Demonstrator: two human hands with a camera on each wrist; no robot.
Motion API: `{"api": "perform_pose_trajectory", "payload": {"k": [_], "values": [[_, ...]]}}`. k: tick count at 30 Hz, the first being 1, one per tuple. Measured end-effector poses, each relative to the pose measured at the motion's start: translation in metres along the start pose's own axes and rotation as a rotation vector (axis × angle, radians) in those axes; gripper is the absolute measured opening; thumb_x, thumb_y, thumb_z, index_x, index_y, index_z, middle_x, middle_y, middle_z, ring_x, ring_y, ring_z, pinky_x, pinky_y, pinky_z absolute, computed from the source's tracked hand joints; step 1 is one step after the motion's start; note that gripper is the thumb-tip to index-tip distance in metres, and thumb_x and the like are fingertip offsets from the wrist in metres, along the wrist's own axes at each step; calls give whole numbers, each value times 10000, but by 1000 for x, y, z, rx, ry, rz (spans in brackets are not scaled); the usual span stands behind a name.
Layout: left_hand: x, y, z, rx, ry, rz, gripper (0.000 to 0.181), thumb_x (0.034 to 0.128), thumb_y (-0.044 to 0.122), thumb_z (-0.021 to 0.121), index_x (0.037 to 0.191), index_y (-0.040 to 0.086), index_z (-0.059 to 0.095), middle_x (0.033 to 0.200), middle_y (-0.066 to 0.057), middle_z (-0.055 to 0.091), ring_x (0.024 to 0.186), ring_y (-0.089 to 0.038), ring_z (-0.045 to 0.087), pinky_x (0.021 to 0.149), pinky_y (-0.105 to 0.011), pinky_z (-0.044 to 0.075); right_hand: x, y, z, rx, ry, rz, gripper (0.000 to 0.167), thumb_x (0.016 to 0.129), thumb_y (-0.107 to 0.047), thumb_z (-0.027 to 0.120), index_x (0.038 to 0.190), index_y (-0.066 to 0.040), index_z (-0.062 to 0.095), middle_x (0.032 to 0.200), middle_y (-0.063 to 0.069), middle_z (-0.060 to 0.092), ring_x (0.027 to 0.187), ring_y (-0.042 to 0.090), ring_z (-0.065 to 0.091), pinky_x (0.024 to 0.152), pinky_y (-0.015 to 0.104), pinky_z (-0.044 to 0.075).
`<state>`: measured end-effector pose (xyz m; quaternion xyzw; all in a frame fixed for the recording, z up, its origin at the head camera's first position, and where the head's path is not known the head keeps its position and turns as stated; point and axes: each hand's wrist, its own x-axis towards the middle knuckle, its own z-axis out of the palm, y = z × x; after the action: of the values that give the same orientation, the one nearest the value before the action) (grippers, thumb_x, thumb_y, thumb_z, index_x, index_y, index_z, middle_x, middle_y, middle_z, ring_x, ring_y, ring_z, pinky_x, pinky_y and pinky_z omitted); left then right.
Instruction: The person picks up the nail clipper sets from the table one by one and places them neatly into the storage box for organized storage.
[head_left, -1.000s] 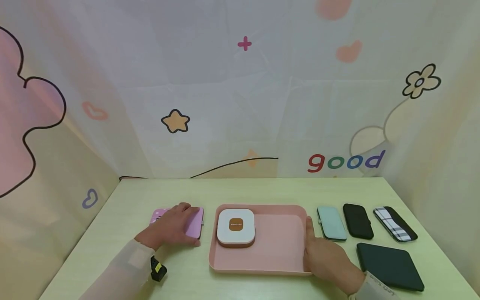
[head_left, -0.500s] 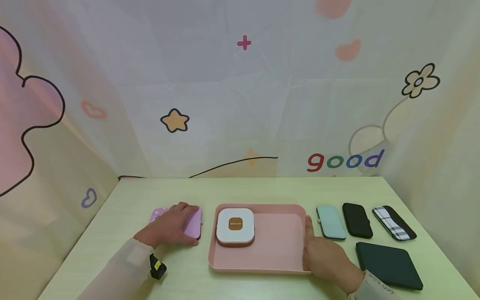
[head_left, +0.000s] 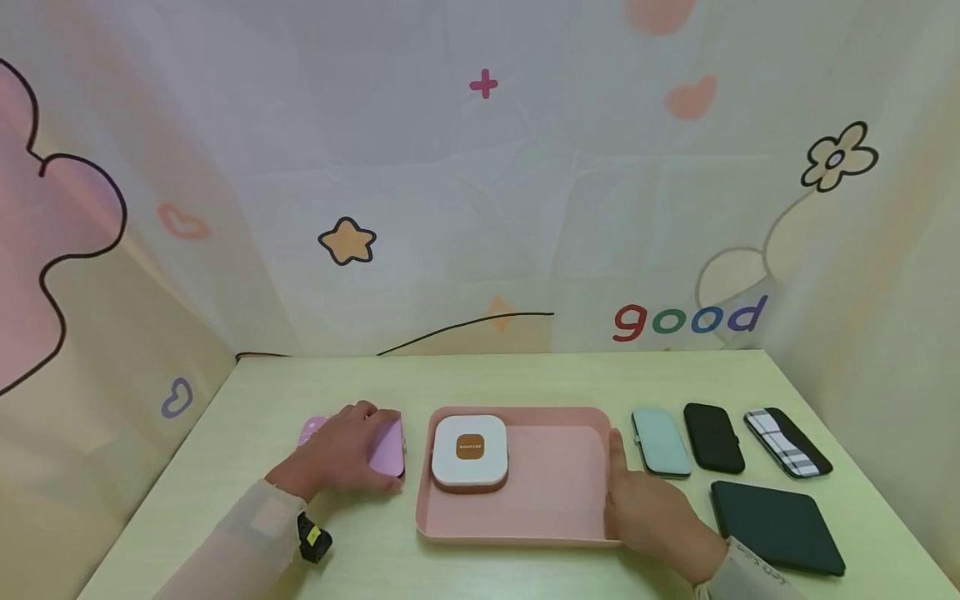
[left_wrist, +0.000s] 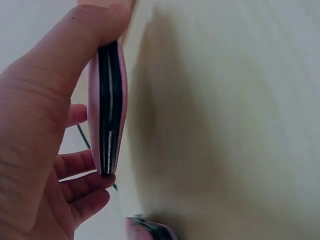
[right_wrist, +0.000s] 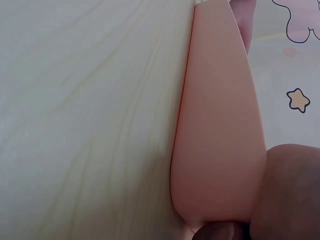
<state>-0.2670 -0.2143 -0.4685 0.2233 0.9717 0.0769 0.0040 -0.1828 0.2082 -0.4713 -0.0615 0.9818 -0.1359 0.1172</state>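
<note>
My left hand (head_left: 337, 450) lies over a pink case (head_left: 388, 450) on the table, thumb at its near edge and fingers at its far edge. In the left wrist view the pink case (left_wrist: 107, 110) shows a dark zip-like edge between thumb and fingers. A second pink piece (left_wrist: 142, 231) peeks in at the bottom. My right hand (head_left: 656, 521) grips the right end of a pink tray (head_left: 555, 540), index finger stretched along its outer side. In the right wrist view a fingertip meets the tray's wall (right_wrist: 215, 125). A white-topped square box (head_left: 470, 450) with a brown label sits in the tray's left part.
Right of the tray lie a mint case (head_left: 662, 443), a black case (head_left: 714, 437) and a plaid-and-black case (head_left: 787, 442). A larger dark flat case (head_left: 777, 527) lies nearer, close to my right wrist. A printed curtain (head_left: 420, 183) hangs behind the table (head_left: 525, 379).
Both hands keep their places on the pink case and the tray. Only the whole head view has shifted very slightly.
</note>
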Motion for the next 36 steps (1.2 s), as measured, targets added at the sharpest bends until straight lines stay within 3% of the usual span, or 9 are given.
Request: {"api": "perform_pose_trajectory", "payload": {"k": [11, 17, 26, 36], "values": [[4, 17, -18, 8, 65, 65, 951, 650, 709, 750, 1422, 195, 538, 1233, -64, 580, 1000, -182, 536, 748, -332, 488, -2, 3, 0, 34, 32, -52, 773, 993, -132, 437, 1568, 74, -37, 549, -5, 490, 473, 120, 380, 447, 295, 245], [6, 27, -23, 2, 73, 70, 955, 643, 715, 753, 1413, 190, 545, 1212, -57, 581, 981, -170, 529, 739, -317, 482, 0, 4, 3, 30, 26, -32, 781, 986, -150, 437, 1572, 64, -32, 560, -6, 497, 478, 126, 399, 453, 295, 266], [12, 54, -33, -40, 86, 109, 946, 636, 731, 766, 1409, 232, 548, 1201, -16, 581, 998, -150, 536, 800, -340, 484, -2, 1, 1, 29, 40, -36, 755, 991, -148, 422, 1571, 72, -11, 554, -4, 487, 460, 130, 379, 446, 295, 255], [24, 79, -41, 6, 77, 165, 923, 658, 734, 740, 1417, 253, 530, 1202, -23, 583, 966, -145, 519, 770, -306, 467, -2, 1, 0, 34, 34, -35, 801, 977, -145, 466, 1574, 58, -28, 557, -2, 494, 477, 124, 387, 448, 296, 250]]}}
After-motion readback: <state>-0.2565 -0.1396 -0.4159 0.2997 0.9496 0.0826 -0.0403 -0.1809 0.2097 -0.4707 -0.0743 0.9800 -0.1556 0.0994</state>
